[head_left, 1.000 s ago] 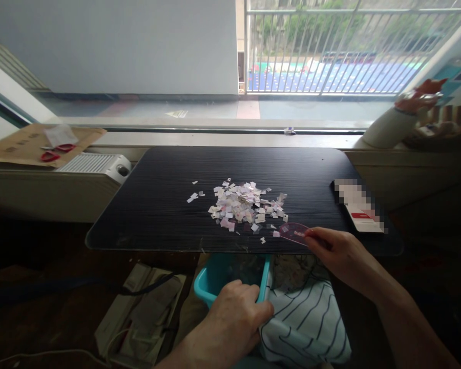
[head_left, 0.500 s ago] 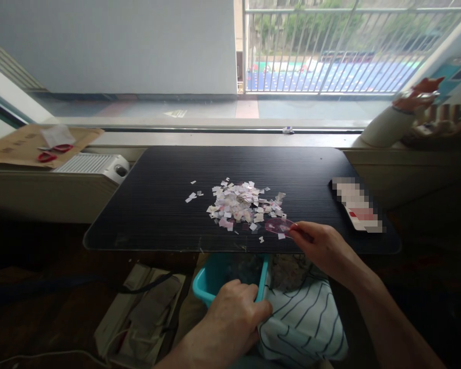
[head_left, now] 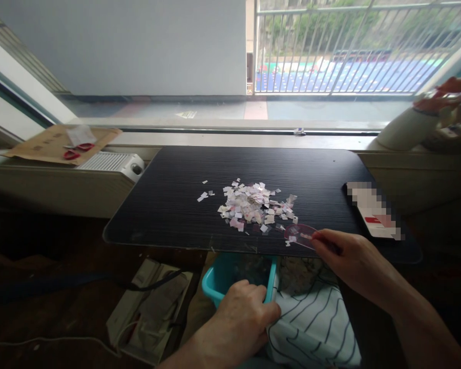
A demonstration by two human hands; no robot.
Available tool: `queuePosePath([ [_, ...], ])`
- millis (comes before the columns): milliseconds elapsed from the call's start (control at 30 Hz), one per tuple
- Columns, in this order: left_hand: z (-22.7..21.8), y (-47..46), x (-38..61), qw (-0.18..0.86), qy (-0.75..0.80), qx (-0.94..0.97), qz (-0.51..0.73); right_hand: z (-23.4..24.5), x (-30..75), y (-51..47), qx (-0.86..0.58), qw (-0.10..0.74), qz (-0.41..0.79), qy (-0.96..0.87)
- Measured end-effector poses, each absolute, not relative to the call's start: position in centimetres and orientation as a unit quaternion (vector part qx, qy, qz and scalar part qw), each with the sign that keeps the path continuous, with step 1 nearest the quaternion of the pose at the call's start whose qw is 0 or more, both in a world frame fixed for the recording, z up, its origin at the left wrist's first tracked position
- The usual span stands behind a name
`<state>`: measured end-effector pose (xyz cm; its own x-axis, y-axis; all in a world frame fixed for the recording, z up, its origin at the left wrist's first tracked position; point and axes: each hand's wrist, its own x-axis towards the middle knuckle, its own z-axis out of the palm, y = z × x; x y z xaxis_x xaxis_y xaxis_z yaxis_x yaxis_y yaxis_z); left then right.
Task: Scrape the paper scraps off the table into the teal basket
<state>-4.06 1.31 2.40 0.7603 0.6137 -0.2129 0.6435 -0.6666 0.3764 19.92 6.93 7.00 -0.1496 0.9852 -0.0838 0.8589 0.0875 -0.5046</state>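
A heap of small white and pink paper scraps lies in the middle of a black ribbed table top. My right hand is closed on a thin translucent pink piece of plastic, whose flat end rests on the table by the heap's near right edge. My left hand grips the rim of a teal plastic bin held below the table's front edge. The bin holds more scraps.
A card with a red stripe lies at the table's right. A white heater and a brown envelope with red scissors sit at the left on the sill. A power strip and cables lie on the floor. Striped cloth covers my lap.
My right hand pushed the pink plastic piece left toward the heap, then drew it back to the right. The camera view shifted left. My left hand kept hold of the bin.
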Motion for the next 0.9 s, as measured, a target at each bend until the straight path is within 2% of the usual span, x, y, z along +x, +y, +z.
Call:
queuePosePath([
  [100, 2.3, 1.3, -4.0, 0.22, 0.342, 0.913, -0.03, 6.8, 18.4, 8.1, -0.619, 0.165, 0.229, -0.733],
  [367, 2.2, 1.0, -4.5, 0.222, 0.356, 0.907, -0.032, 6.5, 15.5, 9.2, -0.581, 0.131, 0.264, -0.759],
  [567, 2.2, 1.1, -4.5, 0.231, 0.348, 0.908, -0.032, 6.4, 15.7, 9.3, -0.597, 0.144, 0.249, -0.749],
  [900, 2.3, 1.1, -4.5, 0.223, 0.356, 0.907, -0.029, 7.1, 18.6, 7.4, -0.591, 0.09, 0.254, -0.76],
])
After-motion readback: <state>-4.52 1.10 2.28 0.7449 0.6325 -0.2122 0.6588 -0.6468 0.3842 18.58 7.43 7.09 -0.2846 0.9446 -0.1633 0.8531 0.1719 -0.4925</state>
